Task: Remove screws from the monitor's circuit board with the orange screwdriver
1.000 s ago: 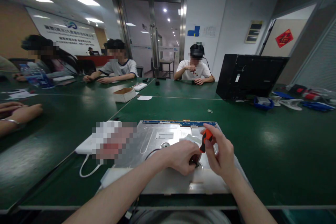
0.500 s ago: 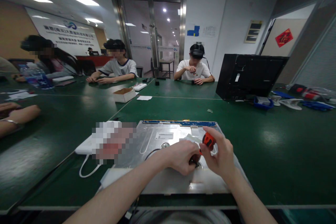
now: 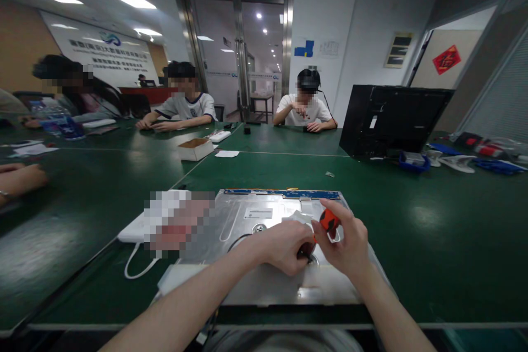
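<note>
Tool handle in the right hand, its lower end lost behind the fingers

The right hand [image 3: 346, 245] is partly closed, thumb and forefinger pinching an orange-and-black tool [image 3: 329, 220] above the right part of a flat metal panel [image 3: 200, 245]. The handle points toward the camera, so its length is foreshortened; the tip cannot be seen. The left hand [image 3: 289, 245] is curled low over the panel, just beside the tool. Its fingertips are turned away, and whether they grip anything cannot be told.

The panel lies on the green worktop [image 3: 437, 253], a blue circuit strip [image 3: 256, 193] along its far edge. One round fitting [image 3: 259, 228] shows clearly; another [image 3: 315, 262] is half covered by the left hand. The left forearm hides much of the panel's near left part.

Pixelation masks most of a white device [image 3: 134, 229] left of the panel. At the left edge, another person's hand [image 3: 25, 177] is cut off by the frame.
</note>
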The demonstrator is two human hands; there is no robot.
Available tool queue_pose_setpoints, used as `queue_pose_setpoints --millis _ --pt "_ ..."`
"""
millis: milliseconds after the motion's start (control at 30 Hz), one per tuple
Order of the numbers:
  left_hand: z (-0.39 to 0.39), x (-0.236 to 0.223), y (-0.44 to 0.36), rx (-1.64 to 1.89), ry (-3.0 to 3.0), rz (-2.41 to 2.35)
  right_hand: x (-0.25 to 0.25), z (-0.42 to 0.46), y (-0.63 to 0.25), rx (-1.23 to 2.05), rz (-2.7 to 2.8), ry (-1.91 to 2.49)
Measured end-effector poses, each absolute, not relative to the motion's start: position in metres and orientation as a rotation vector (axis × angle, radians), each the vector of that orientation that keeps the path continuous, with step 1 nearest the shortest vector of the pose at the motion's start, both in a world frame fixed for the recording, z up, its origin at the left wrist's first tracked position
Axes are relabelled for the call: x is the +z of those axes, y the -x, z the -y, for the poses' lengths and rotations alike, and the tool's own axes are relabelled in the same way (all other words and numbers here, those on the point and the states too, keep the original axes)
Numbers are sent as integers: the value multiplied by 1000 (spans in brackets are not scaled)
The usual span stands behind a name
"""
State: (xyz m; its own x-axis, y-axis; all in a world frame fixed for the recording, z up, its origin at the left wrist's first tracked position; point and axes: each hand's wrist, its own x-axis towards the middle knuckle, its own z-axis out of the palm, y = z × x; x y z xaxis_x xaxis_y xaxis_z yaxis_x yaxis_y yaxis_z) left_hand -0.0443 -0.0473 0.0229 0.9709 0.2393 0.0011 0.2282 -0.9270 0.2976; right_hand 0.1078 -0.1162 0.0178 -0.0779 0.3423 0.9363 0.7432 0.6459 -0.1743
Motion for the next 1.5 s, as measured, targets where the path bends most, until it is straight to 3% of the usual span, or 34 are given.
queue_pose_setpoints --millis 467,833,1233,1500 --pt "48 23 43 92 -2796 -349 23 122 -111 -272 1736 823" --pt "48 22 44 85 -2816 -365 16 116 -109 -427 1680 881" --pt "49 25 43 84 -2808 -356 24 123 -110 -310 1750 818" --pt "48 22 44 95 -2810 -343 17 117 -108 -401 1679 857"
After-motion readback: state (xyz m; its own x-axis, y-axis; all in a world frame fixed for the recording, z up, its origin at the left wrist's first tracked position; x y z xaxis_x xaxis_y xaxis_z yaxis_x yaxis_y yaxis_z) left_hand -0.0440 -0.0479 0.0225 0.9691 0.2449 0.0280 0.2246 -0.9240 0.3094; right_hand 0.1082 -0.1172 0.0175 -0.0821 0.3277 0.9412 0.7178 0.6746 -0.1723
